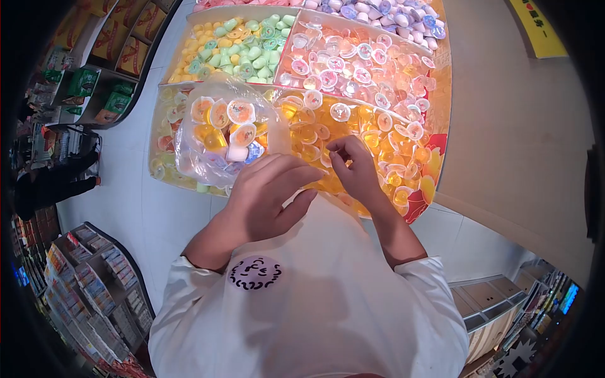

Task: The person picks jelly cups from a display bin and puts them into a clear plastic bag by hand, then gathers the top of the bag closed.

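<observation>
A clear plastic bag (210, 148) rests on the bin's left part, with several jelly cups (241, 112) in orange, white and blue inside it. My left hand (268, 192) is just in front of the bag, fingers stretched to the right and the thumb apart from them; nothing shows in its grasp. Over the yellow jelly cups (309, 133) is my right hand (356, 167), its fingers curled and the fingertips close together. What they pinch, if anything, I cannot make out.
A divided display bin (438, 94) holds green and yellow cups (258, 62), pink cups (362, 72) and purple-white cups (384, 16). Brown board (510, 120) stands at the right. Shelves (94, 277) and a dark-clothed person (60, 179) with a cart are at the left.
</observation>
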`<state>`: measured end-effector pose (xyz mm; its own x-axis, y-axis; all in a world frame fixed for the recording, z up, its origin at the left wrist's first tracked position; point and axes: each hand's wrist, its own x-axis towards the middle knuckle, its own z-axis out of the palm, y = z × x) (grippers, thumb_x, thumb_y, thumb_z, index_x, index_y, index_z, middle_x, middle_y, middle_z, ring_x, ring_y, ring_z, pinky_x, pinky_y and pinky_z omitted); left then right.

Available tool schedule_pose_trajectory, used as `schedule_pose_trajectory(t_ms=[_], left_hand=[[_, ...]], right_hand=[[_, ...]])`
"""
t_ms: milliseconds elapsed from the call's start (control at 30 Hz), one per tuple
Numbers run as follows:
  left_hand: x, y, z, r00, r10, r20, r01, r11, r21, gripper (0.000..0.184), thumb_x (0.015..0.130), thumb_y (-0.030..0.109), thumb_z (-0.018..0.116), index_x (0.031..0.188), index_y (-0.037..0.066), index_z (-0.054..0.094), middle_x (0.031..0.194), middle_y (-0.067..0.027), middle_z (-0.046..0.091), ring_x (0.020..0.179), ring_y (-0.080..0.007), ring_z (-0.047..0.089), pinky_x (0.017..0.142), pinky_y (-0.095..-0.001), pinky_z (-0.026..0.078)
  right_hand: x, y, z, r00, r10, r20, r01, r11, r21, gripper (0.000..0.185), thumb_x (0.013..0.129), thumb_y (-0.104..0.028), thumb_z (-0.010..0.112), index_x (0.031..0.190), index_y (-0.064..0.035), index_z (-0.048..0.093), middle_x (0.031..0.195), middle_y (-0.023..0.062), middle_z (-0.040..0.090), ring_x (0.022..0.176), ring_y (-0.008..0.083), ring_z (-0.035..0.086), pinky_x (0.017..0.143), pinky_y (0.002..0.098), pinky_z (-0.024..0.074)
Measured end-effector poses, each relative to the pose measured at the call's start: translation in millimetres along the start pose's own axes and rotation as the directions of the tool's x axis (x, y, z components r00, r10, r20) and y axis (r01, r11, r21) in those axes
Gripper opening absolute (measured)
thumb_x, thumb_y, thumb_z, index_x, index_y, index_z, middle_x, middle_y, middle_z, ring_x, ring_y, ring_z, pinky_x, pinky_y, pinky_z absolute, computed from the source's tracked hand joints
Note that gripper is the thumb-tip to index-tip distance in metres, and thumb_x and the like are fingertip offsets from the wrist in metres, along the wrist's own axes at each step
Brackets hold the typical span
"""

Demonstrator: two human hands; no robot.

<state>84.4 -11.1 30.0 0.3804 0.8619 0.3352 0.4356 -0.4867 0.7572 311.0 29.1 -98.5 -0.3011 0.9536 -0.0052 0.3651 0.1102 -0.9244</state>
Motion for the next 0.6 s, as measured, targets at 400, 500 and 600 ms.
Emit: schedule_pose_trajectory(t_ms=[400, 500, 600], left_hand=[[12.6, -56.3, 127.8, 0.949, -0.267, 0.171, 0.281, 0.958, -0.063, 0.022, 0.092, 0.008, 0.068, 0.113, 0.000, 0.066, 0.097, -0.0158, 0.069, 0.085, -0.0309, 0.069, 0.076, -0.0387, 0.056], [19.3, -66.7, 151.1, 0.946, -0.274, 0.171, 0.283, 0.958, -0.032, 0.025, 0.094, 0.010, 0.068, 0.117, 0.000, 0.065, 0.097, -0.0135, 0.069, 0.083, -0.0247, 0.069, 0.077, -0.0356, 0.056], [36.1, -79.9, 174.7, 0.856, -0.442, 0.270, 0.492, 0.856, -0.161, 0.030, 0.096, 0.012, 0.066, 0.123, 0.000, 0.063, 0.096, -0.0098, 0.069, 0.082, -0.0190, 0.068, 0.077, -0.0333, 0.055]], right_hand=[[-42.1, 33.4, -44.2, 0.980, 0.141, -0.139, -0.143, 0.990, -0.007, 0.015, 0.095, -0.008, 0.066, 0.109, -0.0011, 0.065, 0.098, 0.0091, 0.064, 0.079, 0.0167, 0.065, 0.071, 0.0295, 0.0540], [-51.7, 57.2, -61.2, 0.942, 0.278, -0.191, -0.259, 0.959, 0.119, 0.017, 0.097, -0.008, 0.065, 0.113, -0.0012, 0.064, 0.101, 0.0068, 0.065, 0.080, 0.0134, 0.064, 0.071, 0.0277, 0.0535], [-53.7, 74.3, -74.7, 0.925, 0.328, -0.194, -0.274, 0.927, 0.257, 0.027, 0.099, -0.009, 0.064, 0.125, -0.0017, 0.059, 0.105, 0.0060, 0.066, 0.080, 0.0102, 0.063, 0.072, 0.0256, 0.0528]])
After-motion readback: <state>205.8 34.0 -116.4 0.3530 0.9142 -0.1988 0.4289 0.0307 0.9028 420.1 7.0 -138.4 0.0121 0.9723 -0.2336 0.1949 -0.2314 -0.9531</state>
